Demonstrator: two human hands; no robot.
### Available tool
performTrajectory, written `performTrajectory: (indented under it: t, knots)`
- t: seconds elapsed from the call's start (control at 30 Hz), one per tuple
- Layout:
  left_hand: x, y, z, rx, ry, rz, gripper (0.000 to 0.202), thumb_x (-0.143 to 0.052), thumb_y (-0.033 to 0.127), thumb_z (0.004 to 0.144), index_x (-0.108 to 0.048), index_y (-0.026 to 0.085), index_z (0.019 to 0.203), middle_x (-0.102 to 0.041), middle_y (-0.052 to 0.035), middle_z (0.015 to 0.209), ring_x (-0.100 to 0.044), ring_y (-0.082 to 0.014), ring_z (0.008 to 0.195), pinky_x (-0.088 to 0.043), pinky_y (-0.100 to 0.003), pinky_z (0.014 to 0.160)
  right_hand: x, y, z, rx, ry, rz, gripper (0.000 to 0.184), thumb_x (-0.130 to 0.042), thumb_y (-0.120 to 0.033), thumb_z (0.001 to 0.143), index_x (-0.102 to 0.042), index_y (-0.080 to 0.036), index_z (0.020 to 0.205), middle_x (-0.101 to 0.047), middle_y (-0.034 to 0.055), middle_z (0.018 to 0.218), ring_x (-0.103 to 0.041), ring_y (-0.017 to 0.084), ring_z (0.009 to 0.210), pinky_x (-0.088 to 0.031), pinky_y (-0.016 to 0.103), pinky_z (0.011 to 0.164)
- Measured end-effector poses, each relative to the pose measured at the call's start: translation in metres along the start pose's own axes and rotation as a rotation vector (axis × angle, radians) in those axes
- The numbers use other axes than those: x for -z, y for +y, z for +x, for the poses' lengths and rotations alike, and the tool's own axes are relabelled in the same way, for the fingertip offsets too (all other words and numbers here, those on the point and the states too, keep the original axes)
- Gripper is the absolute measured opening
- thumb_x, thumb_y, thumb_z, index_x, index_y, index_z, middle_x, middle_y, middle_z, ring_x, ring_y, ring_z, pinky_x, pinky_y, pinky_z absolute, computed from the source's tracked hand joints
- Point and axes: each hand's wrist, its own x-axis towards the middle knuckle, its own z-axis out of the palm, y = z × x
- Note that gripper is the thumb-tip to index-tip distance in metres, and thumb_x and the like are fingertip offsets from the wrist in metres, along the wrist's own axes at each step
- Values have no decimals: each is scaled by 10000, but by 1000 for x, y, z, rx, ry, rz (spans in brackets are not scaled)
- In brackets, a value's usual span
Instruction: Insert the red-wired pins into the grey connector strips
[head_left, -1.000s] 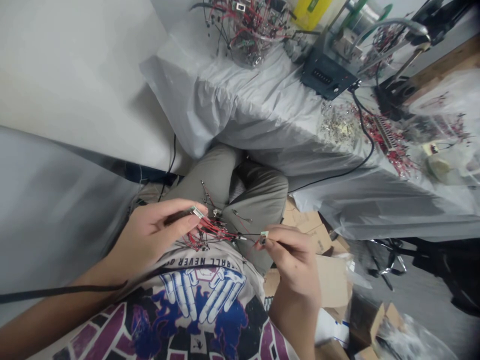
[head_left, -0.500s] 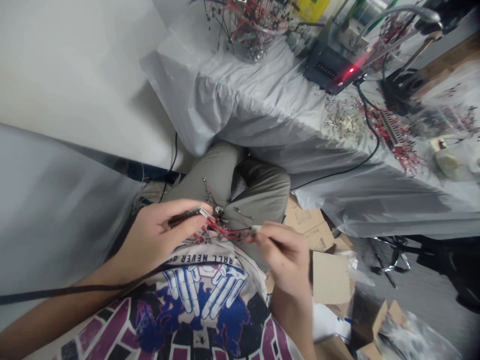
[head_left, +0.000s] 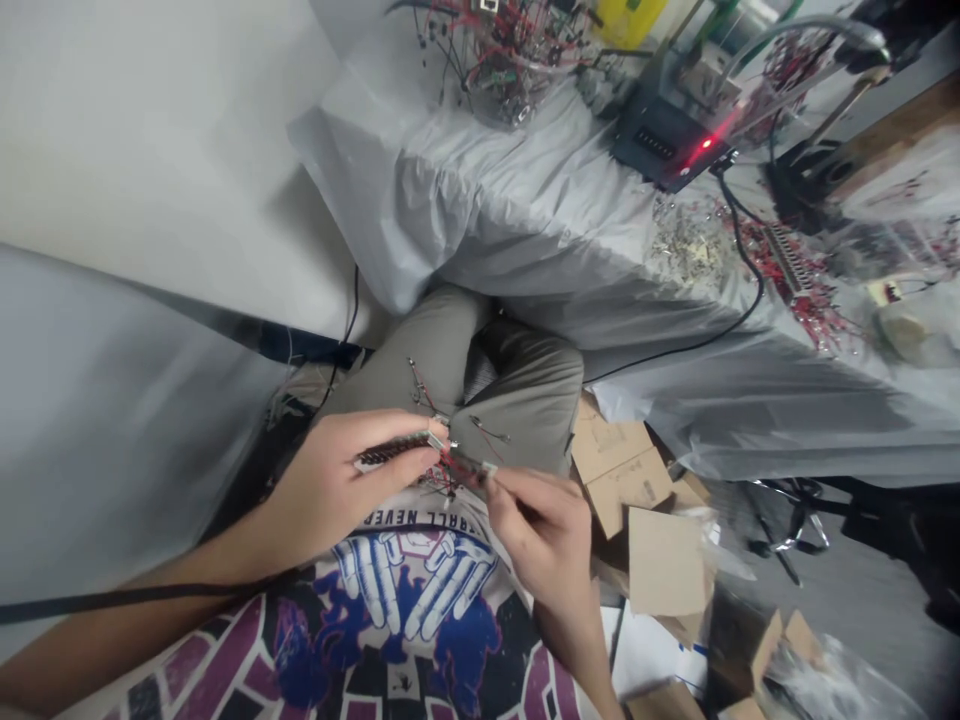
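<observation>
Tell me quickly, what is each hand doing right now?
Left hand: closed, holding a black pin-strip connector.
Right hand: closed, pinching a small pale part.

Black pin header [head_left: 391,451], tangled red wires [head_left: 453,474]

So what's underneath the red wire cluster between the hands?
Below the red wire cluster lie a printed T-shirt and olive trousers; the left hand and right hand cover its ends, and the spot directly beneath it is hidden.
</observation>
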Motion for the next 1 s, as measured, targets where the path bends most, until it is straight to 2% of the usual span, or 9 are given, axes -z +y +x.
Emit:
performTrajectory:
  t: [0.17,0.23,0.33,0.43,0.53,0.63,0.77,0.87,1.0]
  knots:
    - [7,-5,0,90,106,-6,174,-731,428,997,-862,332,1060,-849,14,1091,-789,-223,1020,-620,-315,1000,5,8,0,-88,189,99,164,-739,-310,995,-869,-255,909,-785,37,764,-680,192,659,-522,313,624]
    - [11,-8,0,127,116,-11,186,-725,430,1001,-861,320,1066,-848,7,1097,-787,-218,1020,-622,-305,983,6,10,5,-139,183,179,155,-774,-329,965,-869,-246,876,-756,33,718,-625,166,608,-481,291,580]
    - [14,-11,0,170,141,-16,186,-731,416,972,-853,302,1052,-848,0,1087,-787,-221,1029,-629,-297,961,2,7,14,-198,291,405,192,-809,-381,917,-858,-225,816,-667,16,635,-491,115,522,-373,256,507]
    - [13,-10,0,182,143,-32,201,-735,425,960,-847,290,1059,-846,-2,1104,-788,-224,1054,-630,-293,975,-3,3,21,-246,281,501,178,-849,-374,878,-849,-213,803,-532,-21,570,-386,91,506,-307,244,497]
    - [10,-10,0,200,160,-75,206,-733,409,973,-839,267,1077,-845,-15,1100,-797,-216,977,-653,-283,895,-8,2,23,-241,314,531,215,-811,-380,904,-814,-205,779,-382,-60,537,-278,84,496,-253,243,483]
    - [5,-15,1,242,241,-193,234,-751,409,978,-829,229,1106,-843,-36,1060,-796,-202,858,-670,-271,777,-11,5,22,-240,303,529,209,-819,-355,891,-774,-206,751,-440,-47,569,-321,91,518,-268,242,487]
    - [-2,-27,4,202,392,-332,303,-775,466,993,-825,216,1157,-835,-48,1112,-792,-200,945,-673,-265,849,-13,9,20,-223,355,540,215,-787,-354,910,-763,-211,751,-389,-66,551,-261,84,506,-252,239,479]
    - [-4,-31,4,190,395,-386,295,-794,459,982,-834,207,1130,-840,-61,1096,-798,-212,928,-678,-266,813,-13,7,19,-237,336,485,217,-810,-345,885,-755,-197,735,-426,-53,559,-326,89,524,-279,238,503]
    - [1,-28,5,193,398,-388,261,-803,407,982,-839,189,1120,-847,-58,1029,-793,-174,824,-669,-225,749,-6,6,24,-281,359,545,236,-805,-338,830,-728,-184,668,-370,-70,529,-245,69,490,-251,233,485]
